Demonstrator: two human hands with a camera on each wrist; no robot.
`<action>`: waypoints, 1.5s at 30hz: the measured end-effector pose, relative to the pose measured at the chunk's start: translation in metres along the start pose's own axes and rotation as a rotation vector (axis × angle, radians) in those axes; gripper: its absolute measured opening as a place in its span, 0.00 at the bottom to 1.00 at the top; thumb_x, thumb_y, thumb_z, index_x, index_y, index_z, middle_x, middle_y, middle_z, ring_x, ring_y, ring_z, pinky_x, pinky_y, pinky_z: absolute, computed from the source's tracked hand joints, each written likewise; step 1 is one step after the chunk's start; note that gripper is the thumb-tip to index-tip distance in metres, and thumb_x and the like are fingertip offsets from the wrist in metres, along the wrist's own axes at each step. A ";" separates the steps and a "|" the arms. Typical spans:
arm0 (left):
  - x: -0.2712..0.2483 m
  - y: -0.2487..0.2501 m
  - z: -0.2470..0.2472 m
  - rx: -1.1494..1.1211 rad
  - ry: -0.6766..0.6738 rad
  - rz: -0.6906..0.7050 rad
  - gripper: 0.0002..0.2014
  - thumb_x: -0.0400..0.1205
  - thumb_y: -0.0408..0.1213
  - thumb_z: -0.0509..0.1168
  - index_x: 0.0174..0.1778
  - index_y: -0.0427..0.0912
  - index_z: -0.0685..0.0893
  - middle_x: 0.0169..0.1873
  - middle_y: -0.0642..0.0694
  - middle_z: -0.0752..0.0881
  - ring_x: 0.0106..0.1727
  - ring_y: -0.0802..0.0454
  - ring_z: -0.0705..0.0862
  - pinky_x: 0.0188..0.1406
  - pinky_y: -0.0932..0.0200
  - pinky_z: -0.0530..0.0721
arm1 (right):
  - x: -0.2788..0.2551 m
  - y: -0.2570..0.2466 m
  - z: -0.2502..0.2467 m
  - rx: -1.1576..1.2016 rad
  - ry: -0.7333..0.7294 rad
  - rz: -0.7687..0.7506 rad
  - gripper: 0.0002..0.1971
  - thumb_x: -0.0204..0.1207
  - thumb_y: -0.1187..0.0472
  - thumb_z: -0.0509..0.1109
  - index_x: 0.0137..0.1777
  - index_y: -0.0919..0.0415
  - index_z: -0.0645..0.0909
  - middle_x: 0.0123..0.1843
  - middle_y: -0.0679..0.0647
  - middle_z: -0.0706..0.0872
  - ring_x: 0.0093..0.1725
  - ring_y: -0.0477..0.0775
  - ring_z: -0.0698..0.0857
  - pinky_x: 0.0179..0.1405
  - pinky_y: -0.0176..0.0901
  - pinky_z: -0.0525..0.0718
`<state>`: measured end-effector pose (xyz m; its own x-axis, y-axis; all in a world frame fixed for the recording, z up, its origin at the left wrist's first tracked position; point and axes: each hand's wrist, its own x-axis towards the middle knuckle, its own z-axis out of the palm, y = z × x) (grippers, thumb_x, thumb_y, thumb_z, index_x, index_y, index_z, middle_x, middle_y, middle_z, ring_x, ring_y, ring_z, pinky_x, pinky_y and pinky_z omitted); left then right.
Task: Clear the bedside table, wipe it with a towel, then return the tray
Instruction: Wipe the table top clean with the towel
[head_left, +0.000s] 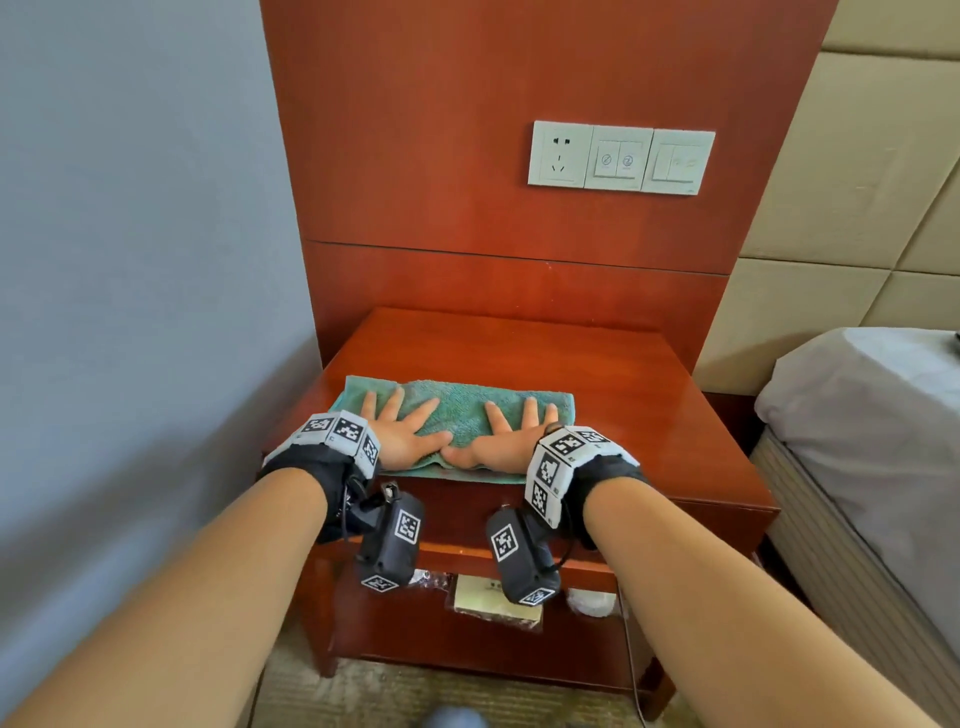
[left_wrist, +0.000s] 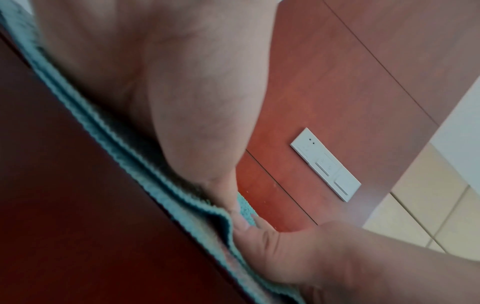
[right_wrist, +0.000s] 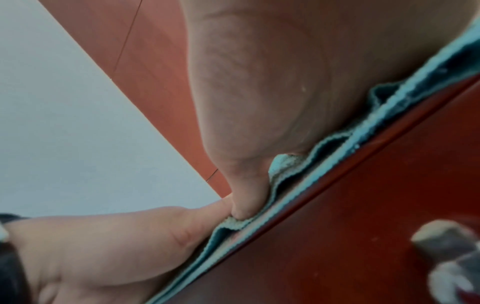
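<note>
**A:** What worries you from here?

**B:** I've got the folded teal terry towel (head_left: 457, 415) sitting at the front edge of the glossy reddish-brown wooden bedside table (head_left: 613, 384). Its near hem is level with that edge, maybe just over it. If I pull back any further, I judge the cloth could slide off the lip and drop to the floor. The layers are also rippling between my thumbs in the wrist views, so a hard push might bunch the towel and leave a streak unwiped.

**A:** And the hands?

**B:** Both flat, palms down. My left hand (head_left: 402, 434) and right hand (head_left: 511, 439) lie side by side on the towel, fingers spread and straight, pointing toward the wood wall panel (head_left: 493, 130). The 2 thumbs meet at the middle. Neither hand grips anything; they only press the cloth. Wrists hang just off the front edge.

**A:** The tray?

**B:** Not in any view. The tabletop behind the towel is bare.
</note>
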<state>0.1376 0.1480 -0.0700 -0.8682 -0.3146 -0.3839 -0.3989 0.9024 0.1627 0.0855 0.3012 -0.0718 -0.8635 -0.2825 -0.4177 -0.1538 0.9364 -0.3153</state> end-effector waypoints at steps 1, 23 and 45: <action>0.000 -0.008 -0.002 0.001 0.006 -0.013 0.35 0.81 0.69 0.45 0.81 0.70 0.38 0.84 0.52 0.34 0.84 0.39 0.31 0.80 0.34 0.36 | -0.001 -0.009 0.003 -0.021 0.005 -0.017 0.51 0.60 0.20 0.61 0.84 0.35 0.51 0.88 0.55 0.38 0.85 0.62 0.33 0.78 0.74 0.35; 0.036 -0.060 -0.029 0.109 0.066 -0.236 0.37 0.81 0.69 0.42 0.84 0.61 0.40 0.85 0.43 0.38 0.84 0.31 0.42 0.82 0.37 0.41 | 0.076 -0.087 -0.003 -0.085 -0.133 -0.192 0.51 0.60 0.19 0.61 0.83 0.33 0.51 0.88 0.54 0.39 0.85 0.65 0.33 0.77 0.77 0.34; 0.237 -0.011 -0.106 0.060 0.093 -0.243 0.38 0.82 0.68 0.45 0.85 0.57 0.41 0.84 0.40 0.35 0.84 0.30 0.40 0.81 0.36 0.41 | 0.257 -0.098 -0.088 0.022 -0.081 -0.177 0.42 0.67 0.25 0.55 0.83 0.31 0.52 0.88 0.48 0.43 0.86 0.59 0.37 0.79 0.73 0.38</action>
<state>-0.0950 0.0321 -0.0666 -0.7737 -0.5470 -0.3196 -0.5828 0.8124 0.0205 -0.1631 0.1547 -0.0732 -0.7821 -0.4591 -0.4214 -0.2887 0.8662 -0.4079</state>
